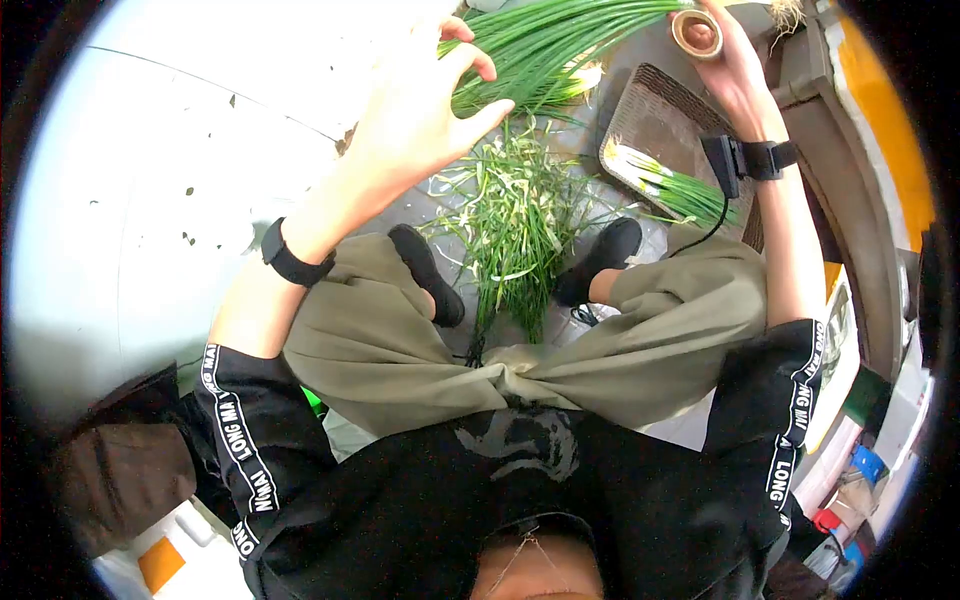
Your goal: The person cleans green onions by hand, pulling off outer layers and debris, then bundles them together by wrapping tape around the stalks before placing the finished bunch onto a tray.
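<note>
A long bunch of green onions (pixel 560 45) stretches across the top, its leaves towards my left hand (pixel 430 100). That hand is beside the leaves, fingers spread and curved, with nothing seen between them. At the other end of the bunch, my right hand (pixel 735 65) is closed around a small round brown object (pixel 697 35) with a pale rim, like a tape roll; the fingers are partly hidden. More onions with white ends (pixel 583 75) lie beneath the bunch. Loose trimmed leaves (pixel 515 200) are heaped between my feet.
A brown woven tray (pixel 650 95) stands on the right, with a small bundle of green onions (pixel 665 185) in it. My black shoes (pixel 605 255) flank the heap. A grey-brown curved structure (pixel 850 170) is at the far right. Roots (pixel 787 14) show at the top right.
</note>
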{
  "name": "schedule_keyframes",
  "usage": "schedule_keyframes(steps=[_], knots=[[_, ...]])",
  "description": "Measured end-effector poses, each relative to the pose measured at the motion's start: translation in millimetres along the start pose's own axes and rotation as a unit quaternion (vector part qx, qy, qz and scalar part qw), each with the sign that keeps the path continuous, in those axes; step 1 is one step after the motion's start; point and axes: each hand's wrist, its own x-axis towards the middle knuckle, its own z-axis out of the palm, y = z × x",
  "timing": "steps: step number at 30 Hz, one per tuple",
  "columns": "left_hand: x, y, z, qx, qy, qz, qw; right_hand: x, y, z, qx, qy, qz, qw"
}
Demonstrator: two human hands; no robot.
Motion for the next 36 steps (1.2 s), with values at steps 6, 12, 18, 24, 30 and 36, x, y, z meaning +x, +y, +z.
schedule_keyframes(steps=[6,12,18,24,30,36], knots=[[0.2,0.7,3.0,-0.018,-0.003,-0.046,0.999,0.9,-0.4,-2.4,-0.004,-0.020,0.000,1.000],[-6.5,-13.2,12.6,0.013,-0.004,-0.028,1.000,-4.4,-1.7,0.9,-0.013,0.025,-0.013,1.000],[-6.6,-18.1,17.2,0.006,0.008,-0.011,1.000,-1.4,-1.1,-0.1,-0.024,-0.004,-0.009,1.000],[-9.2,-15.7,18.2,0.027,-0.013,-0.016,0.999,-8.2,-2.3,8.8,-0.036,-0.005,-0.013,0.999],[-10.5,-13.5,20.0,0.018,-0.024,-0.025,0.999,-2.1,0.2,3.1,-0.014,-0.022,0.008,1.000],[-14.5,-14.9,24.8,0.027,-0.037,-0.028,0.999,-11.3,-0.7,14.6,-0.027,0.028,-0.009,0.999]])
